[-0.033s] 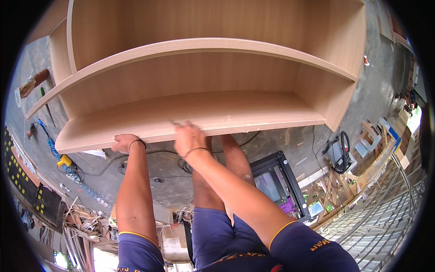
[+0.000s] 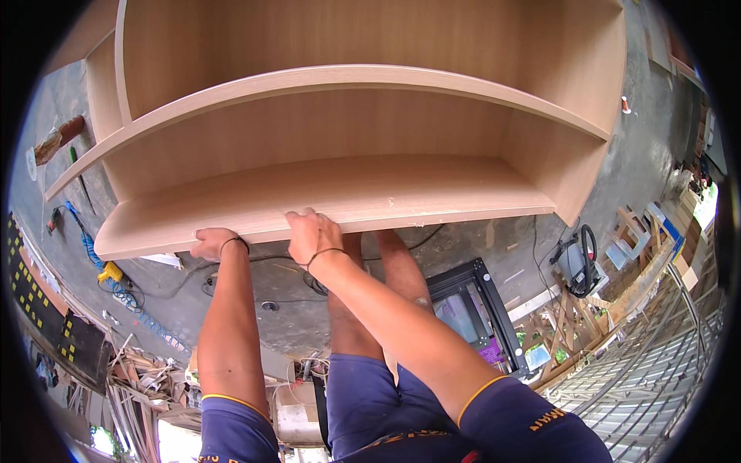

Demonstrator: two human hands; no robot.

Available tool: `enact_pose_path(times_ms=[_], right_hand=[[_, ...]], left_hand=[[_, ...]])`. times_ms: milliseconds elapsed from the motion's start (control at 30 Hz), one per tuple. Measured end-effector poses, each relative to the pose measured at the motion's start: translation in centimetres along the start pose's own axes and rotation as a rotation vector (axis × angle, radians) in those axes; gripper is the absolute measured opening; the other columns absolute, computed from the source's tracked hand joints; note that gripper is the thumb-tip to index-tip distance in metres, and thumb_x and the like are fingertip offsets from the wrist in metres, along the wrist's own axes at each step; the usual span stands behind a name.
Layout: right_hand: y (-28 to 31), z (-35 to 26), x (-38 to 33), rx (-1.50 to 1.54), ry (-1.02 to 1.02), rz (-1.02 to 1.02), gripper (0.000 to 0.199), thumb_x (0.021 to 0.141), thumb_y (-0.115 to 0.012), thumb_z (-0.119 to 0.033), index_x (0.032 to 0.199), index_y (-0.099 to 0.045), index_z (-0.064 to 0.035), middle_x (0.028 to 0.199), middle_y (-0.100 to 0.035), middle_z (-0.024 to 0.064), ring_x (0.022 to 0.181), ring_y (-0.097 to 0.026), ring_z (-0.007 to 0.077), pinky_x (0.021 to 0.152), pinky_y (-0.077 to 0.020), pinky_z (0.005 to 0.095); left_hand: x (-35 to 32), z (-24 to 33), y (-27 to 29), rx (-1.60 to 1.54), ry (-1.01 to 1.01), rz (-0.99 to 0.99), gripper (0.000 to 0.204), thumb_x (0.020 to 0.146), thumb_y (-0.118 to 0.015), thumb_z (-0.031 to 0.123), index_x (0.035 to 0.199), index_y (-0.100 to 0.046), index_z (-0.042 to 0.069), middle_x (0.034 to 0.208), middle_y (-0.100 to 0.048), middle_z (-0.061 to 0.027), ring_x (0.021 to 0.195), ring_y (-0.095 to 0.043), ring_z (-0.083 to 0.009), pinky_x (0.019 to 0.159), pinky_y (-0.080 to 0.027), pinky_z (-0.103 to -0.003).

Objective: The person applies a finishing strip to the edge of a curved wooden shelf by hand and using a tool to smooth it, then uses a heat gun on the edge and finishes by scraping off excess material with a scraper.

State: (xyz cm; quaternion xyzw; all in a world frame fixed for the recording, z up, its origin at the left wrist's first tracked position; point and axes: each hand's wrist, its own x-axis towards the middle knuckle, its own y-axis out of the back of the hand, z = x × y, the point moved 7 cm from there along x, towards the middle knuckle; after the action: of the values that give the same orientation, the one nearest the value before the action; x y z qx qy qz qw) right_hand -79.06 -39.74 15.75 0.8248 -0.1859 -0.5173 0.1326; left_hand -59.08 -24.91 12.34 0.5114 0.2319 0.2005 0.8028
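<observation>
A light wood-grain cabinet (image 2: 309, 127) stands before me, its bottom board's front edge facing me. My left hand (image 2: 209, 244) is closed around that front edge, toward its left end. A little to the right, my right hand (image 2: 315, 236) is closed at the same edge, fingertips on the top corner of the board. Whatever it holds, if anything, is too small to make out. Pale shavings or chips (image 2: 391, 203) lie on the board and along its edge, to the right of my right hand.
A yellow-handled tool on a blue coiled hose (image 2: 110, 273) lies on the floor at left. Dark cables run beneath the board's edge. At right are a black-framed unit (image 2: 482, 312) and a grey machine with a black hose (image 2: 577, 262). Scrap wood (image 2: 143, 370) is piled at lower left.
My right hand has slid slightly left along the board's edge, and its motion blur is gone. The left hand has stayed in place.
</observation>
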Motion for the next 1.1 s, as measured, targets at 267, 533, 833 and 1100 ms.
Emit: enact_pose_path(times_ms=[267, 533, 833, 1100], right_hand=[[15.1, 28.2, -5.2, -0.026, -0.284, 0.256, 0.039, 0.081, -0.054, -0.007, 0.118, -0.064, -0.0115, 0.113, -0.062, 0.0217, 0.104, -0.060, 0.0383, 0.093, -0.0475, 0.0434], [14.9, 28.9, -8.9, -0.503, -0.486, 0.282, 0.036, 0.076, -0.057, -0.009, 0.111, -0.066, -0.0123, 0.103, -0.064, 0.0193, 0.094, -0.063, 0.0370, 0.082, -0.0523, 0.0463], [-0.5, -0.8, -0.2, 0.054, 0.080, -0.044, 0.029, 0.078, -0.053, -0.002, 0.103, -0.066, -0.0031, 0.098, -0.063, 0.0230, 0.092, -0.063, 0.0402, 0.083, -0.0515, 0.0469], [16.0, 31.2, -5.4, 0.218, -0.352, 0.226, 0.032, 0.082, -0.059, -0.010, 0.113, -0.066, -0.0028, 0.106, -0.068, 0.0190, 0.103, -0.064, 0.0282, 0.091, -0.0493, 0.0344]], left_hand=[[-0.4, 0.4, 0.4, 0.024, -0.031, 0.028, 0.051, 0.095, -0.040, 0.032, 0.125, -0.036, -0.009, 0.112, -0.055, -0.0381, 0.098, -0.058, -0.0505, 0.084, -0.047, -0.057], [1.0, -0.8, 0.1, 0.084, -0.029, 0.069, 0.046, 0.093, -0.040, 0.031, 0.121, -0.039, -0.006, 0.109, -0.057, -0.0375, 0.096, -0.059, -0.0504, 0.082, -0.046, -0.057], [1.7, -1.0, -0.4, 0.096, -0.034, 0.098, 0.046, 0.092, -0.041, 0.030, 0.120, -0.040, -0.006, 0.109, -0.058, -0.0361, 0.095, -0.060, -0.0496, 0.082, -0.047, -0.056], [0.3, 0.1, 0.2, 0.086, -0.021, 0.055, 0.047, 0.092, -0.041, 0.030, 0.121, -0.040, -0.007, 0.108, -0.057, -0.0375, 0.095, -0.059, -0.0506, 0.081, -0.046, -0.057]])
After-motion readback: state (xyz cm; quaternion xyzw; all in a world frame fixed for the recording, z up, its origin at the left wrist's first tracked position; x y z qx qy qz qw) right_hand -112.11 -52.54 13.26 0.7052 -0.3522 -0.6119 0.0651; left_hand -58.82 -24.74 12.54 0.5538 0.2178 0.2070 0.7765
